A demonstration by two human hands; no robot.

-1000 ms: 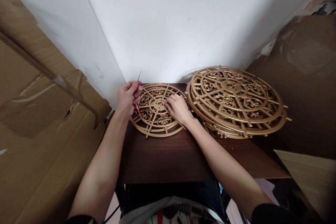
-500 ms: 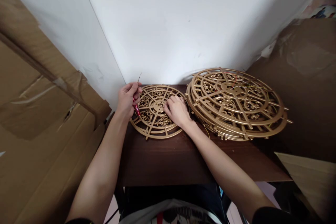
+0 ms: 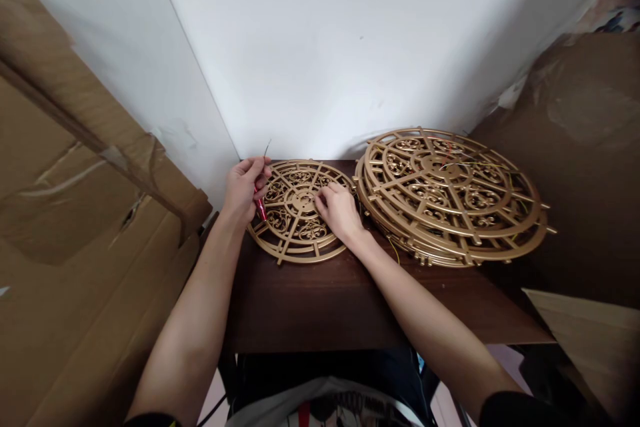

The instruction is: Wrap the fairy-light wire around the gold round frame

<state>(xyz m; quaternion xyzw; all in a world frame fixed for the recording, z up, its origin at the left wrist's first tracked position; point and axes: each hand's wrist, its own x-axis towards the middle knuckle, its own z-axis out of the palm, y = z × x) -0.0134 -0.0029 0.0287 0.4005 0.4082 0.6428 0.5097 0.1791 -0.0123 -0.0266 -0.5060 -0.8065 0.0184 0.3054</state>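
A round gold openwork panel (image 3: 314,252), with scrollwork and spokes around a central ring, lies flat in front of me. My left hand (image 3: 243,192) is closed over its left rim on a shiny red pen-like tool (image 3: 261,208), whose lower end points down over the panel. A thin dark wire-like strand (image 3: 267,149) sticks up from between the thumb and forefinger; whether it belongs to the tool I cannot tell. Right of the panel's centre, my right hand (image 3: 339,211) rests with fingers curled and thumb and forefinger pinched together. Anything in that pinch is too small to make out.
More round gold panels (image 3: 463,230) are stacked at the right, with thin red and yellow wires on them. Everything lies on a dark brown table (image 3: 320,310) against a white wall (image 3: 320,47). Cardboard stands at the left (image 3: 100,267) and right (image 3: 575,167).
My right hand's fingers have drawn together into a pinch and shifted slightly right. My left hand and the red tool have hardly moved.
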